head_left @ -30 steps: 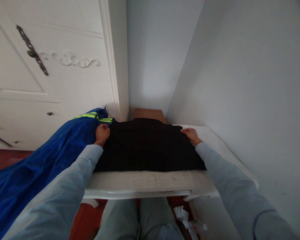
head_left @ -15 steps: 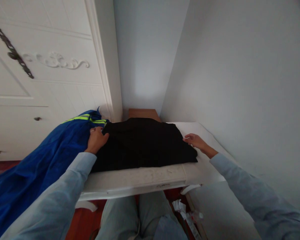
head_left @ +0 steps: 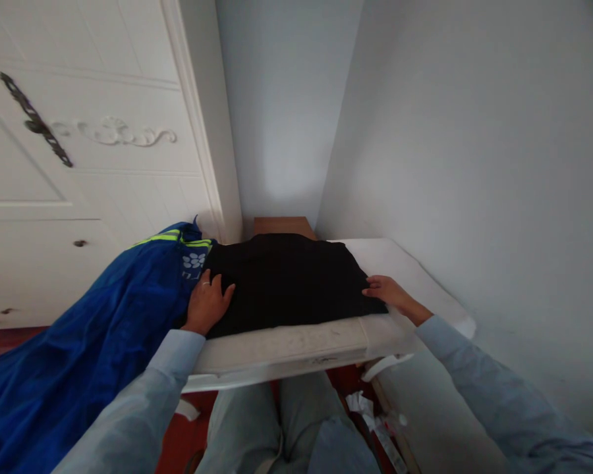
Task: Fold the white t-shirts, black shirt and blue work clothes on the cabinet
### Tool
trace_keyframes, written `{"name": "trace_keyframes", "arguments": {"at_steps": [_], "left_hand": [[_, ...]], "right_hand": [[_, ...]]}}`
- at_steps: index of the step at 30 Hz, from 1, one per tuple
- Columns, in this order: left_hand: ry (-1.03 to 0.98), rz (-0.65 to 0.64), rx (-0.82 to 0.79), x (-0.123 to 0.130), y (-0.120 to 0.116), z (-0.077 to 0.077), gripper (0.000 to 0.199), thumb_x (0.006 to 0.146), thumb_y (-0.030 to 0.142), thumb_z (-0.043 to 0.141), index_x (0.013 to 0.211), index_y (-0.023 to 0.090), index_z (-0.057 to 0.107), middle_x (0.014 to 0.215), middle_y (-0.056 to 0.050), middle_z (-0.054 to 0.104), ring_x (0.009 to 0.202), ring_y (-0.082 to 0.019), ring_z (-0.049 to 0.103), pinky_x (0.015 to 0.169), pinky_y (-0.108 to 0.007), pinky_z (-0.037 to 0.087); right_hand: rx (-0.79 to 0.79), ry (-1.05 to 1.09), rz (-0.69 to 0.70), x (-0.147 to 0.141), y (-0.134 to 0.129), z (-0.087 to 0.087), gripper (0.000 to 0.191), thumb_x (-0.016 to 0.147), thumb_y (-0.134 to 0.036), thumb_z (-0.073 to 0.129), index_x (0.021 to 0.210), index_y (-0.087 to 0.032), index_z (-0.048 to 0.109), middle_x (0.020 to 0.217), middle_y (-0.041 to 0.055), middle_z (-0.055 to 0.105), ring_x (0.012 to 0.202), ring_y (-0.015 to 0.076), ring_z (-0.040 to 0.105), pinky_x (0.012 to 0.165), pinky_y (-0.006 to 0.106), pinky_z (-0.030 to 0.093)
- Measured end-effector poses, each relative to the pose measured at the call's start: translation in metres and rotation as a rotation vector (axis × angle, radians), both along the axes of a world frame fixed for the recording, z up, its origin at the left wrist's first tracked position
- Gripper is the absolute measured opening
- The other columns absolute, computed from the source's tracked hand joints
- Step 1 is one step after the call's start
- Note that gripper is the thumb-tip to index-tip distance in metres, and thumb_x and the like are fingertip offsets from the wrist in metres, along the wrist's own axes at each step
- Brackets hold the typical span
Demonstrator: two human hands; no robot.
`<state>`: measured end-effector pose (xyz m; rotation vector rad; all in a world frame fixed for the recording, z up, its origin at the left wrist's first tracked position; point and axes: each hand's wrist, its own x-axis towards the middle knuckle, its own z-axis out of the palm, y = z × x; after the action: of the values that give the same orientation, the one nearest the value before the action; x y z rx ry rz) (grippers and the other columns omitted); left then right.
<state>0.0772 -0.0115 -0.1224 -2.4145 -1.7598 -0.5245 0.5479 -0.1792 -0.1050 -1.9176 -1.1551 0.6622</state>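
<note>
A black cloth garment [head_left: 291, 283], folded into a broad flat shape, lies across the white padded bench [head_left: 281, 343] in front of me. My left hand [head_left: 209, 304] rests on its left end with the fingers spread, a ring on one of them. At the right edge of the cloth, my right hand [head_left: 384, 291] touches it with fingertips and thumb slightly apart. Beside my left hand, a blue garment [head_left: 109, 322] with yellow-green stripes and a pale print hangs over the left end of the bench.
A white cabinet [head_left: 133, 79] with dark handles stands at the left. Grey walls [head_left: 449, 131] meet behind the bench and run along its right. A brown box-like object [head_left: 284, 226] sits behind the bench. White papers [head_left: 363, 405] lie below, near the floor.
My left hand has slid toward me and right onto the black garment, uncovering the print on the blue one. My right hand has moved slightly toward me along the cloth's edge.
</note>
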Motion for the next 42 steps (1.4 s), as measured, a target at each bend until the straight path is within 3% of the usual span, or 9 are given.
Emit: {"name": "trace_keyframes", "arguments": {"at_steps": [5,9,14,17,21,24,27,33,42], "left_hand": [[0.038,-0.028,0.029,0.001,-0.002,-0.003,0.060,0.099,0.047,0.041,0.136,0.003,0.059,0.151,-0.029,0.045,0.140,-0.039,0.046,0.111,-0.049,0.041],[0.108,-0.039,-0.032,0.002,-0.004,-0.001,0.060,0.100,0.048,0.038,0.138,0.007,0.058,0.148,-0.025,0.052,0.143,-0.037,0.043,0.114,-0.051,0.037],[0.132,-0.021,-0.089,0.001,-0.008,0.005,0.061,0.100,0.048,0.038,0.142,0.007,0.055,0.152,-0.025,0.048,0.145,-0.037,0.041,0.116,-0.049,0.034],[0.120,-0.013,-0.087,0.005,-0.015,0.010,0.060,0.099,0.048,0.041,0.138,0.006,0.058,0.150,-0.027,0.049,0.146,-0.039,0.037,0.116,-0.054,0.033],[0.007,-0.262,-0.016,0.024,-0.036,0.018,0.060,0.099,0.051,0.043,0.140,0.010,0.057,0.154,-0.023,0.045,0.151,-0.036,0.029,0.120,-0.056,0.026],[-0.025,-0.589,-0.032,0.042,-0.058,0.017,0.065,0.099,0.058,0.042,0.149,0.016,0.048,0.160,-0.016,0.040,0.153,-0.031,0.025,0.123,-0.052,0.024],[0.018,-0.753,-0.071,0.054,-0.077,0.009,0.070,0.099,0.062,0.040,0.154,0.019,0.041,0.161,-0.013,0.039,0.153,-0.029,0.026,0.123,-0.051,0.024],[0.058,-0.744,-0.086,0.051,-0.097,-0.003,0.073,0.097,0.066,0.041,0.154,0.022,0.042,0.159,-0.014,0.042,0.149,-0.032,0.035,0.122,-0.058,0.021],[0.050,-0.695,-0.051,0.036,-0.129,-0.010,0.083,0.088,0.072,0.051,0.158,0.032,0.033,0.162,-0.013,0.037,0.151,-0.044,0.022,0.117,-0.074,0.008]], "right_hand": [[0.093,0.308,-0.034,-0.001,-0.013,-0.004,0.042,0.058,-0.036,0.090,0.093,-0.019,0.073,0.093,0.0079,0.079,0.084,0.0235,0.073,0.078,0.035,0.059],[0.121,0.387,-0.096,0.000,-0.020,-0.007,0.040,0.057,-0.031,0.090,0.090,-0.020,0.071,0.089,0.0066,0.079,0.081,0.0221,0.073,0.078,0.034,0.059],[0.039,0.138,-0.136,0.008,-0.025,-0.002,0.029,0.068,-0.030,0.076,0.095,-0.018,0.070,0.079,0.0050,0.074,0.067,0.0204,0.067,0.061,0.032,0.054],[0.110,-0.157,-0.142,0.005,-0.018,0.008,0.026,0.075,-0.027,0.069,0.099,-0.018,0.071,0.084,0.0056,0.073,0.075,0.0213,0.068,0.072,0.035,0.055],[0.233,-0.335,0.036,-0.032,0.019,0.024,0.028,0.083,-0.030,0.064,0.109,-0.021,0.070,0.108,0.0089,0.073,0.092,0.0220,0.069,0.089,0.038,0.054],[0.259,-0.362,0.295,-0.080,0.068,0.031,0.032,0.088,-0.031,0.063,0.118,-0.022,0.068,0.118,0.0100,0.071,0.101,0.0230,0.068,0.091,0.039,0.055],[0.293,-0.448,0.503,-0.125,0.123,0.027,0.041,0.094,-0.034,0.058,0.131,-0.019,0.064,0.132,0.0135,0.066,0.121,0.0259,0.062,0.106,0.044,0.047],[0.165,-0.733,0.786,-0.160,0.201,-0.006,0.065,0.101,-0.050,0.045,0.155,-0.015,0.040,0.165,0.0156,0.031,0.154,0.0292,0.024,0.124,0.050,0.022],[0.038,-0.784,0.739,-0.139,0.229,-0.026,0.074,0.103,-0.061,0.023,0.161,-0.015,0.028,0.166,0.0135,0.027,0.155,0.0283,0.020,0.125,0.049,0.015]]}}
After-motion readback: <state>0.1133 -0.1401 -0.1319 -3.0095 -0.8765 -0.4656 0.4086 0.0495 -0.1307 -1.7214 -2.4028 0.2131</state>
